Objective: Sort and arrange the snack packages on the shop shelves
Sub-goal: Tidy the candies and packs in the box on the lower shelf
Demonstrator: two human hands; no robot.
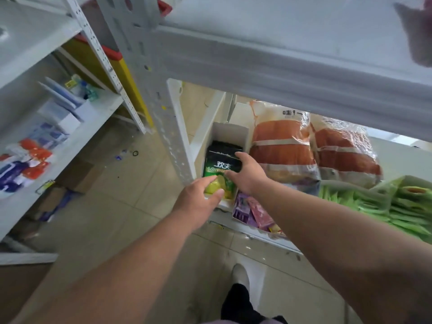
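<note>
A shop aisle seen from above: pale beige floor tiles [131, 202], scuffed and dotted with small debris, run between white metal shelving [280, 54] with perforated uprights [168, 127]. A second white rack [77, 136] stands at left, a yellow board with a red edge [131, 76] behind it. Flattened cardboard [77, 176] lies beneath, in even, soft light

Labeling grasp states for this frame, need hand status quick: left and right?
Left hand: fingers grip the lower edge of the black-and-green foil snack package.
Right hand: fingers hold the same package's right side.
</note>
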